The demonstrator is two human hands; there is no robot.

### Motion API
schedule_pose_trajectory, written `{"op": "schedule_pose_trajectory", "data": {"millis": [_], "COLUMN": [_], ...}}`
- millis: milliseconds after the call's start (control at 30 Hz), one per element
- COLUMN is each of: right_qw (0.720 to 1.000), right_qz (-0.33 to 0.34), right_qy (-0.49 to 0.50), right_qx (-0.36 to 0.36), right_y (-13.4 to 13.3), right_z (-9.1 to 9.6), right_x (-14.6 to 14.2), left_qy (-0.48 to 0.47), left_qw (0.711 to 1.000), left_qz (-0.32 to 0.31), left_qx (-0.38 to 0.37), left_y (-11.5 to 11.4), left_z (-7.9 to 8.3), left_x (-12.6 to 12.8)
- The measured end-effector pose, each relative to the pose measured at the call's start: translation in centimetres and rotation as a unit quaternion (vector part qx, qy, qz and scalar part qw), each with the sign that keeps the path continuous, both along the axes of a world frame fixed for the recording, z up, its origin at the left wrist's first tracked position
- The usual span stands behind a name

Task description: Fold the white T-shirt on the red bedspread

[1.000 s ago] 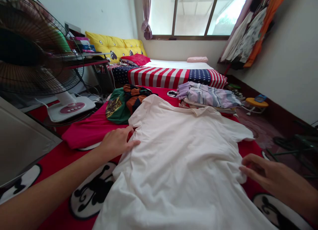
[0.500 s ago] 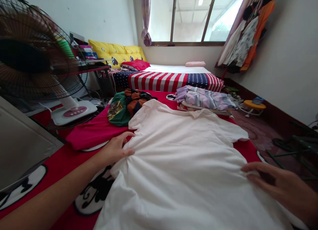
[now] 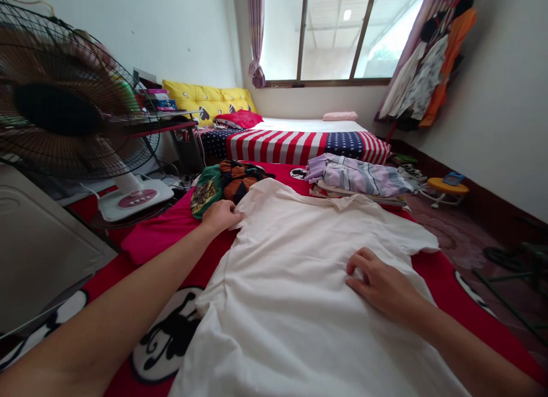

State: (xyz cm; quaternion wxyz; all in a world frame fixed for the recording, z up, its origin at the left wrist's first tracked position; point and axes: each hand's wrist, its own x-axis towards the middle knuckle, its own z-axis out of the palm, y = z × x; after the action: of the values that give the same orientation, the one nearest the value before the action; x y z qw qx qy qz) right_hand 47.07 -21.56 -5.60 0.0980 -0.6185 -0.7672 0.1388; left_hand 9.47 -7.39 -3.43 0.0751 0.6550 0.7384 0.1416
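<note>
White tee: your white short-sleeved cotton T-shirt [image 3: 295, 260] lies spread over the red blanket with black-and-white round patches [image 3: 440, 283], collar pointing away from you, bottom running out of view
Left hand: your left hand [image 3: 222, 216] has gone up from the shirt's side to the sleeve on that side, fingers bent at its edge; can't tell if you're actually pinching it
Right hand: your right hand [image 3: 377, 280] came in off the right side and is now over the middle, loosely curled with a gap at the thumb, gripping nothing I can see (contact with the cloth is hard to call)
Side creases: with both sides let go, the stretch across the body has slackened, so it's soft wrinkles now
Left edge: tight up by the sleeve, the green printed cloth [image 3: 208, 194] is just beside your knuckles
Far edge: lilac-and-grey striped folded pile [image 3: 359, 174] sits close behind the collar
Right edge: bare red strip past the shirt, decent elbow room there
</note>
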Motion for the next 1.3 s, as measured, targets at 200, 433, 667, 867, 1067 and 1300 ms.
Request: {"op": "schedule_pose_trajectory", "data": {"millis": [200,433,667,867,1067,1300], "right_qw": [1.000,0.999,0.994,0.943,0.902,0.945], "right_qz": [-0.002,0.029,-0.018,-0.136,-0.187,-0.155], "right_qy": [0.001,0.017,0.102,0.291,0.380,0.289], "right_qx": [0.010,-0.002,0.021,-0.084,-0.082,-0.026], "right_y": [-0.1,-0.2,1.1,4.4,7.4,9.7], "right_z": [-0.7,-0.2,0.5,1.2,1.1,-0.9], "right_x": [0.2,0.7,0.8,-2.7,-6.1,-8.5], "left_qy": [-0.122,-0.252,-0.003,-0.102,-0.197,-0.237], "left_qw": [0.983,0.888,0.982,0.954,0.914,0.927], "left_qz": [-0.080,-0.381,-0.174,-0.159,-0.136,-0.189], "left_qx": [0.116,0.041,-0.072,-0.231,-0.327,-0.220], "left_y": [-0.7,-8.1,-12.3,-16.0,-18.5,-19.9], "left_z": [3.9,5.6,2.1,0.9,1.2,2.2], "left_x": [4.0,8.7,0.1,-2.1,-2.2,-0.6]}}
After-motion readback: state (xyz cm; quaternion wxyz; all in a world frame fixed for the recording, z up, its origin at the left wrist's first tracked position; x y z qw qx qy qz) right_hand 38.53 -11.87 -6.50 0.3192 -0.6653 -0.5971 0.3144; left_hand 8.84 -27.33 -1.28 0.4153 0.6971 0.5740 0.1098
